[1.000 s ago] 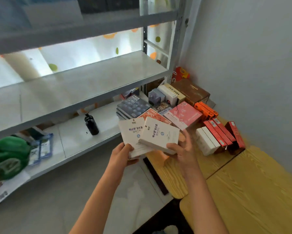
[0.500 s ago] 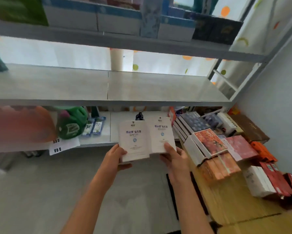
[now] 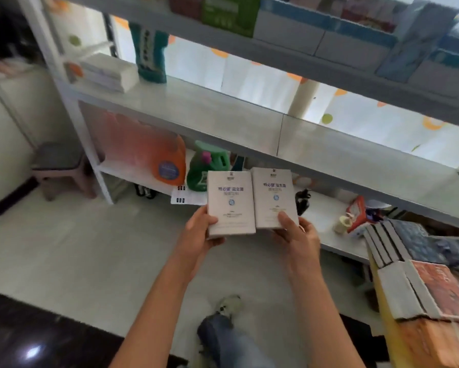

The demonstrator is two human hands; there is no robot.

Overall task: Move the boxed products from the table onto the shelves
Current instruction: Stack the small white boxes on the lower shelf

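You are gripping two white boxes side by side in front of the shelves — your left hand is closing around the bottom of the left box, your right hand around the bottom of the right box, thumbs lying on the printed faces. The boxes are touching along their inner edges and hanging in the air below the middle shelf. More boxed products are sitting on the worktop at your right — blurred, possibly stacked.
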